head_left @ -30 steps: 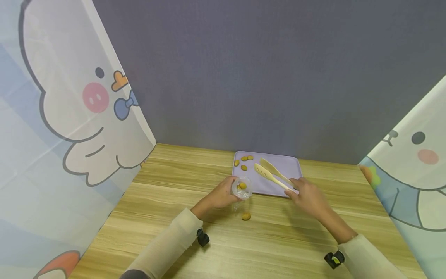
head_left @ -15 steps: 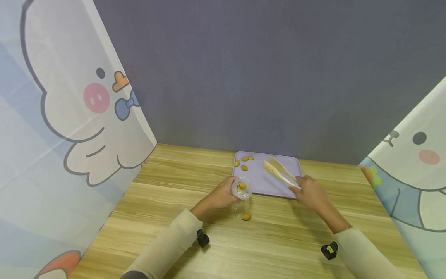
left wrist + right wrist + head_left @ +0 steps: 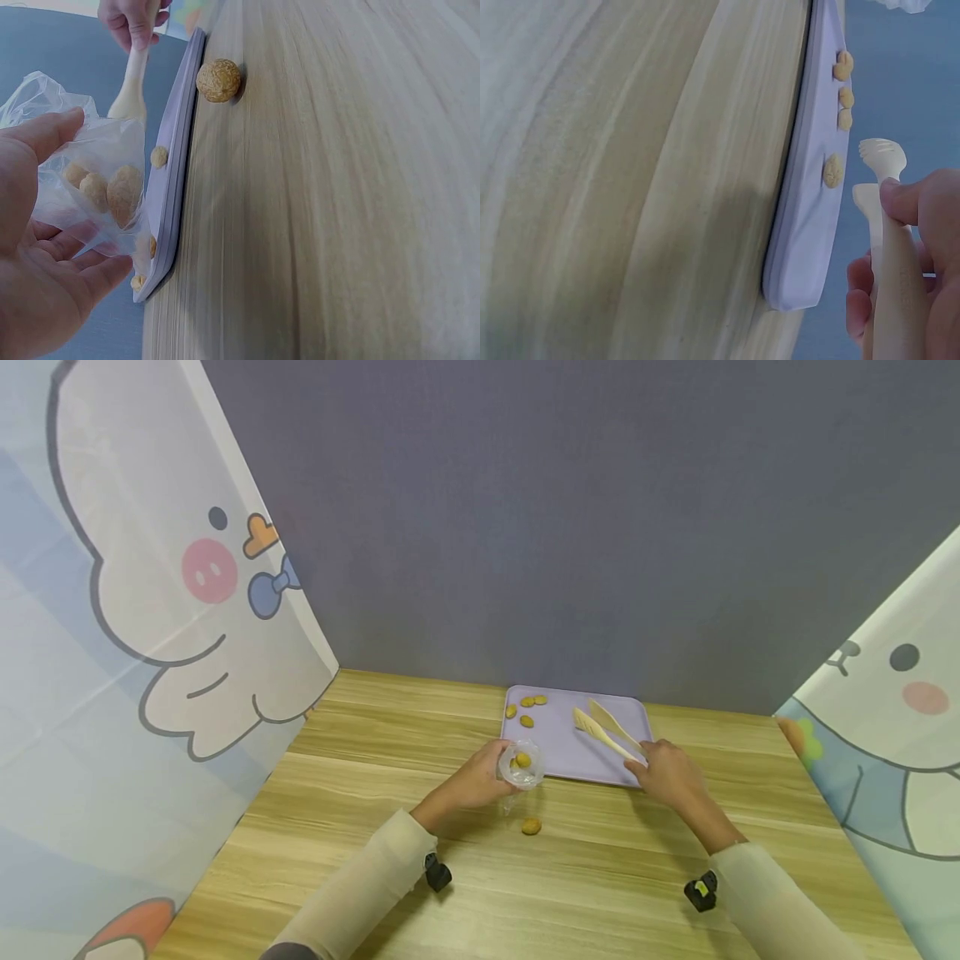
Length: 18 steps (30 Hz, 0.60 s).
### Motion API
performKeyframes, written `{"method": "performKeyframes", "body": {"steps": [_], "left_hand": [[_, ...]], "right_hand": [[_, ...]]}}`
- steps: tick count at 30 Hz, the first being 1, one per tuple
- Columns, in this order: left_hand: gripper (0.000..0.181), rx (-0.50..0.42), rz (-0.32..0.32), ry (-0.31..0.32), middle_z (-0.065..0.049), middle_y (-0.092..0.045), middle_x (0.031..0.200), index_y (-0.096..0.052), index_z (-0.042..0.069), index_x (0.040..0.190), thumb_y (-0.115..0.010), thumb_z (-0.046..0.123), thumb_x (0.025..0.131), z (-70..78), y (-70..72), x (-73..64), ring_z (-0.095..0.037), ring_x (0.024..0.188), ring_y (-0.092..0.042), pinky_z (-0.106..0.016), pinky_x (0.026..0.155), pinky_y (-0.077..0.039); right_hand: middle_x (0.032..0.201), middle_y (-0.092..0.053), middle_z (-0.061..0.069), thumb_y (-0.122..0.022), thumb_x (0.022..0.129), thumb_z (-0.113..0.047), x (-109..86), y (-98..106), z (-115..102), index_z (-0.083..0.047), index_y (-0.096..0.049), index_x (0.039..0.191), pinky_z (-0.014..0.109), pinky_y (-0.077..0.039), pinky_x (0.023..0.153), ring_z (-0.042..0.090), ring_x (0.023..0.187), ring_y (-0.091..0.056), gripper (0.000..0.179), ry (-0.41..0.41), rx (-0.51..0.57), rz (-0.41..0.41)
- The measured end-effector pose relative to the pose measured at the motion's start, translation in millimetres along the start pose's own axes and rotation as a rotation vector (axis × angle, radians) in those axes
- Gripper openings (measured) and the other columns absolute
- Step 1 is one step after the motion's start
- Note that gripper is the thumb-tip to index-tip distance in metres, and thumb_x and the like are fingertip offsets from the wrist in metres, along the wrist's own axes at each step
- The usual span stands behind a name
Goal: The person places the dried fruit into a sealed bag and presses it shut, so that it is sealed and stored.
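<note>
My left hand [image 3: 477,778] holds a clear plastic bag [image 3: 60,202] at the left front corner of the lilac tray [image 3: 566,762]. Several walnuts [image 3: 124,193] sit inside the bag, whose mouth faces up in the head view. My right hand [image 3: 670,777] grips cream-coloured tongs [image 3: 597,732] above the tray's right half. The tong arms stand apart, one with a slotted end, and nothing is between them. Several walnuts [image 3: 527,722] lie on the tray's left side. Another walnut [image 3: 219,80] rests on the tabletop in front of the bag.
The wood-grain table [image 3: 390,727] runs back to a grey panel [image 3: 525,527] right behind the tray. Cartoon-printed cloths [image 3: 150,610] hang along the left and right sides.
My right hand has shifted slightly to the right with the tongs, away from the bag and the walnuts on the tray. The left hand and the bag have stayed in place.
</note>
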<state>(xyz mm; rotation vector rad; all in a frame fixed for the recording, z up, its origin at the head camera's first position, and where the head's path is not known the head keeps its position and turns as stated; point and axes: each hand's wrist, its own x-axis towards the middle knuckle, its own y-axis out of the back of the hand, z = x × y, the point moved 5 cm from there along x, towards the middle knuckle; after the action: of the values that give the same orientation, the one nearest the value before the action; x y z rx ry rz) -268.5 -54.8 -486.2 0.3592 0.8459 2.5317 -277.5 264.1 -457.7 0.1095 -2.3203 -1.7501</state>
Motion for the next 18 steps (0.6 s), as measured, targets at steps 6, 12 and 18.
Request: {"method": "performKeyframes", "body": {"steps": [6, 12, 18], "left_hand": [[0.069, 0.007, 0.008, 0.003, -0.012, -0.056, 0.137, -0.048, 0.005, 0.142, -0.082, 0.026, 0.085, -2.2, 0.0, 0.2, -0.027, 0.13, -0.054, -0.046, 0.113, -0.044], [0.068, 0.012, 0.008, -0.004, -0.012, -0.057, 0.137, -0.048, 0.004, 0.142, -0.081, 0.027, 0.086, -2.7, -0.2, 1.1, -0.027, 0.129, -0.055, -0.046, 0.112, -0.044], [0.068, 0.008, 0.0, 0.005, -0.011, -0.055, 0.139, -0.047, 0.006, 0.142, -0.081, 0.027, 0.087, -2.3, -0.2, 0.3, -0.025, 0.131, -0.054, -0.045, 0.113, -0.044]], "right_hand": [[0.085, -0.065, 0.019, -0.07, 0.093, -0.031, 2.9, -8, 6, 0.002, -0.069, 0.113, 0.046, -0.046, 0.054, 0.032, 0.072, -0.062, 0.038, -0.031, 0.002, -0.029], [0.088, -0.066, 0.022, -0.068, 0.094, -0.031, 5.4, -12, 8, 0.005, -0.067, 0.121, 0.046, -0.047, 0.055, 0.033, 0.074, -0.062, 0.045, -0.056, 0.012, -0.035], [0.089, -0.065, 0.022, -0.068, 0.094, -0.033, 6.7, -15, 9, 0.004, -0.066, 0.126, 0.046, -0.047, 0.055, 0.033, 0.073, -0.06, 0.049, -0.086, 0.021, -0.055]]}}
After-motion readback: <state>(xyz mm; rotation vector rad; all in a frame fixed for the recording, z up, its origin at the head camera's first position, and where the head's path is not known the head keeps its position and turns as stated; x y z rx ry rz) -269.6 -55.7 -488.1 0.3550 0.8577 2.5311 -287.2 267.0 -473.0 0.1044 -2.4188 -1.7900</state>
